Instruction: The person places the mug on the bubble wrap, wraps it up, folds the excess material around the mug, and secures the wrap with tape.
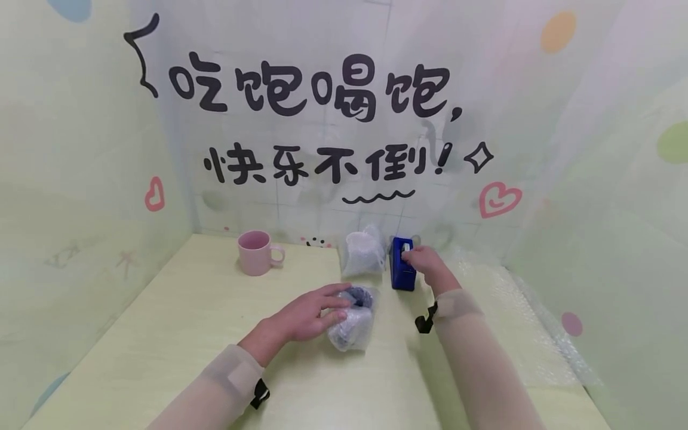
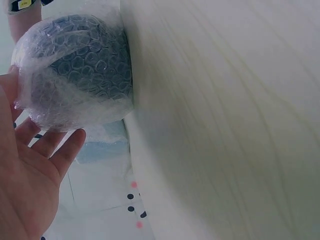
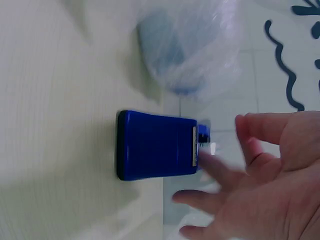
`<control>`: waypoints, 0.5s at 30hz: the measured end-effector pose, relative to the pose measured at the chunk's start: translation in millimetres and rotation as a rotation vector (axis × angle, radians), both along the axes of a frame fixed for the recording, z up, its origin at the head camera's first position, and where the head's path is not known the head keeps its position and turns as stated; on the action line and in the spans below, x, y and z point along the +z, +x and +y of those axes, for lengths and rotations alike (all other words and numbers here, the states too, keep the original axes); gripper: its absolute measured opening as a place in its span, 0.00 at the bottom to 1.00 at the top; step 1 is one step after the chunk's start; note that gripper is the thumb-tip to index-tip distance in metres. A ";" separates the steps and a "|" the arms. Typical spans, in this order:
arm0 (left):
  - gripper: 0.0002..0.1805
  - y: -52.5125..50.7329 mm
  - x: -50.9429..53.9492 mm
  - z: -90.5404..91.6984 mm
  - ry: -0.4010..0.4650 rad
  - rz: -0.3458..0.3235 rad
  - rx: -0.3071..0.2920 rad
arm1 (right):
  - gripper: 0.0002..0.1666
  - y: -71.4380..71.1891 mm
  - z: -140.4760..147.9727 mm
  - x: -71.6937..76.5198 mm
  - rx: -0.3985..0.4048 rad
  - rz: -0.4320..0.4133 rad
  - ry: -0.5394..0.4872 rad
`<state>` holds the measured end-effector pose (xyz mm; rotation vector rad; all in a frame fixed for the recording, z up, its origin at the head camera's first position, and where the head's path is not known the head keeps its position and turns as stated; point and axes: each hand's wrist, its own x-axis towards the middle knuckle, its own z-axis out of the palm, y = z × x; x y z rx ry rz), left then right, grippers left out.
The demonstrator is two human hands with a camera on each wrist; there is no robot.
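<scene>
On the table, a bubble-wrapped object shows a dark round opening in the head view; its wrapped side fills the upper left of the left wrist view. My left hand rests on its left side, fingers spread and slightly bent. A blue tape dispenser stands farther back to the right. My right hand is at its top; in the right wrist view one blurred finger reaches the tape end of the dispenser, the other fingers apart.
A pink mug stands at the back left. Another bubble-wrapped object stands left of the dispenser, by the back wall. Bubble wrap sheets lie along the right side of the table. Printed curtains surround the table.
</scene>
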<state>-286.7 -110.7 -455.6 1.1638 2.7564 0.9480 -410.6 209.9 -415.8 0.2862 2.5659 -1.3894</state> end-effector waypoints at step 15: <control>0.25 0.7 1.3 1.1 0.000 -0.026 0.016 | 0.17 33.7 -16.2 -12.0 -0.272 -0.102 -0.366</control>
